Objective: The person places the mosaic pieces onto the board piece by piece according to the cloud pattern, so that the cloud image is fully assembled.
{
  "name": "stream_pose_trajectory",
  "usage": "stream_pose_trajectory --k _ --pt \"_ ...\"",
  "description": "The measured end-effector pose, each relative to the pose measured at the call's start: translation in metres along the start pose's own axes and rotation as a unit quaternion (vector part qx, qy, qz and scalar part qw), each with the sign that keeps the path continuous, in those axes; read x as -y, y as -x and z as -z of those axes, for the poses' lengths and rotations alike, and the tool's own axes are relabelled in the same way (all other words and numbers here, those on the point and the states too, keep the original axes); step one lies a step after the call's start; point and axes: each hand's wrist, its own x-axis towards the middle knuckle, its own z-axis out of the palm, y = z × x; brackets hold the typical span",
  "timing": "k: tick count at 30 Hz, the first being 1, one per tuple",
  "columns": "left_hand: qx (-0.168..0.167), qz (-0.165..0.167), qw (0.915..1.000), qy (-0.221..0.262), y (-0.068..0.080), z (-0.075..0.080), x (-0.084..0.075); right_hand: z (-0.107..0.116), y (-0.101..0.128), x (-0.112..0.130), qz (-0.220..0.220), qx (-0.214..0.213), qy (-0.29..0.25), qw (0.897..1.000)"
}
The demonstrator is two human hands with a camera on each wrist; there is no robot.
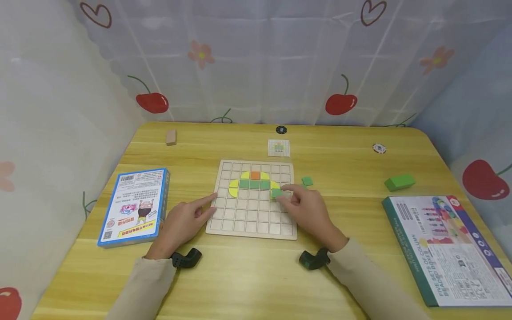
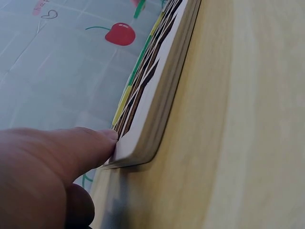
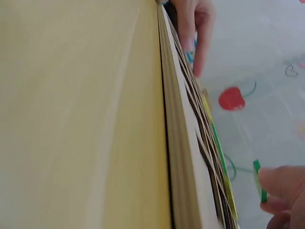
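A wooden grid board [image 1: 241, 226] lies on the table, with yellow quarter-round tiles [image 1: 234, 188], a row of green square tiles [image 1: 254, 184] and one orange tile [image 1: 255, 175] set in its cells. My right hand [image 1: 308, 209] pinches a green square tile [image 1: 276, 193] between thumb and finger over the board's right side. In the right wrist view that tile [image 3: 260, 181] shows edge-on, raised above the board. At the opposite edge, my left hand [image 1: 185, 222] rests with thumb and forefinger extended on the rim. Loose green tiles [image 1: 306, 181] lie just right of the board.
Behind the board lies a small pattern card [image 1: 278, 148], near a black chip [image 1: 281, 130]. A blue box [image 1: 132, 206] stands left, a wooden block [image 1: 171, 137] beyond it. Rightward are a white chip [image 1: 379, 148], a green block [image 1: 400, 182] and a large box [image 1: 448, 253].
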Motion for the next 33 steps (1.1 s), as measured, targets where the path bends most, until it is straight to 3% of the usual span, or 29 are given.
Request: stream_pose_trajectory --k 8,21,28,33 --pt "-0.003 -0.006 1.0000 0.000 0.001 -0.002 0.002 -0.035 -0.009 0.010 0.019 0.002 0.060 0.998" --pt "-0.002 -0.009 0.9999 -0.009 0.000 0.001 0.002 -0.039 -0.008 0.008 0.051 -0.013 0.105 0.993" --pt "-0.011 -0.013 0.9998 -0.007 0.000 0.002 0.001 -0.033 -0.006 0.007 0.041 -0.013 0.053 0.998" --pt "-0.008 -0.010 0.9999 -0.003 0.000 0.001 0.000 -0.003 -0.014 -0.001 0.000 0.007 0.004 1.000"
